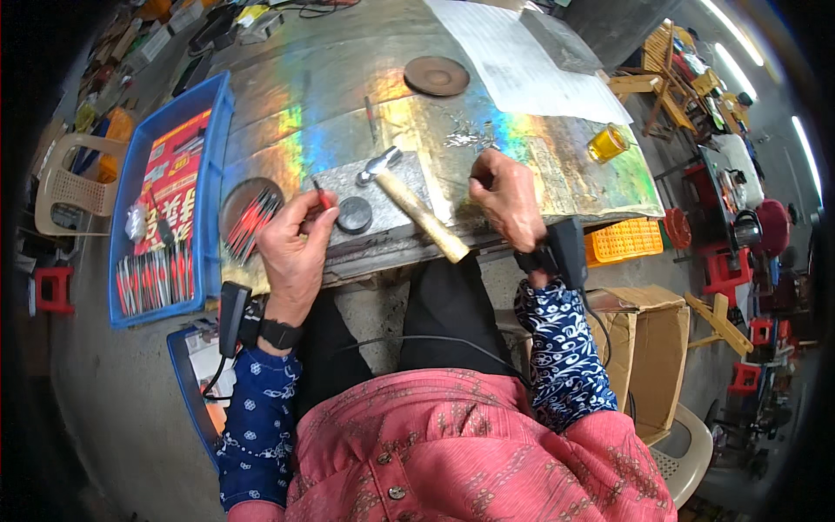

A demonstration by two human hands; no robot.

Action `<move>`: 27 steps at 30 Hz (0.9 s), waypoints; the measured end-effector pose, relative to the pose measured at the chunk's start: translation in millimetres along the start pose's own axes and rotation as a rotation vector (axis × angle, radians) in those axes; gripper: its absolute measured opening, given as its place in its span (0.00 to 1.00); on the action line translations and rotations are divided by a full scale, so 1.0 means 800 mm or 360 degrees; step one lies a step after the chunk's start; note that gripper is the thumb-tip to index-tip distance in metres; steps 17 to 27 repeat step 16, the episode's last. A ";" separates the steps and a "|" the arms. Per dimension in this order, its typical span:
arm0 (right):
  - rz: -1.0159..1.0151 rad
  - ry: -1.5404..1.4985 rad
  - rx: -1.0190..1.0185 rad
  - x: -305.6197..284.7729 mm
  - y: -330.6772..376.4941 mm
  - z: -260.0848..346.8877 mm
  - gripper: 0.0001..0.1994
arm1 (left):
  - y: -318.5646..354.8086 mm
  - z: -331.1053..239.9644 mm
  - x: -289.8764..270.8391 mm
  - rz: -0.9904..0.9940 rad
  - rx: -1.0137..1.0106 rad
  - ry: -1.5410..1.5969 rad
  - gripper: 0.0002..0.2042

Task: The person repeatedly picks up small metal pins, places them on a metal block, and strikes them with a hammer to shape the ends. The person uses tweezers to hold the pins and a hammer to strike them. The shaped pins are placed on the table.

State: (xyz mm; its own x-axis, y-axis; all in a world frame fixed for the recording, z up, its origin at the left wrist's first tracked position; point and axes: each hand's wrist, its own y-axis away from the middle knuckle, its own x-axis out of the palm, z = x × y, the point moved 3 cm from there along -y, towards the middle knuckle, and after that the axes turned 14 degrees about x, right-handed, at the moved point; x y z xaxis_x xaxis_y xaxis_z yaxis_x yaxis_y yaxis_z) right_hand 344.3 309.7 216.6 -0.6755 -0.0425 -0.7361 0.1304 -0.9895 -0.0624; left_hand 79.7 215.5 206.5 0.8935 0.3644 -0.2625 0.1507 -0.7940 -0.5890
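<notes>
My left hand is closed in a pinch on a slim red-and-black tool, its dark end pointing up and away. Just right of those fingertips, a round black disc rests on a grey metal slab. A hammer lies across the slab, its steel head toward the far side and its wooden handle over the table's near edge. With fingers curled in, my right hand hovers near small loose metal pieces; whatever it may hold is hidden.
Several similar red-and-black tools lie in a round dark dish. More fill the front of a blue crate at left. A brown round lid, a white sheet and a yellow glass lie farther off. A cardboard box stands below right.
</notes>
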 end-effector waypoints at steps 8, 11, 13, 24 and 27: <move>-0.0101 -0.0442 -0.0307 -0.009 0.049 0.059 0.05 | 0.004 -0.002 0.002 -0.0057 0.0007 -0.0020 0.07; -0.0059 -0.0440 -0.0392 0.002 0.067 0.078 0.06 | 0.006 -0.002 -0.003 -0.0143 -0.0173 0.0147 0.05; -0.0011 -0.0427 -0.0554 0.007 0.078 0.092 0.07 | 0.006 -0.004 -0.004 -0.0157 -0.0320 0.0520 0.07; 0.0156 -0.0623 -0.0455 0.021 0.092 0.108 0.08 | 0.012 -0.016 -0.005 -0.0198 -0.0480 0.0959 0.09; 0.0156 -0.0623 -0.0455 0.021 0.092 0.108 0.08 | 0.012 -0.016 -0.005 -0.0198 -0.0480 0.0959 0.09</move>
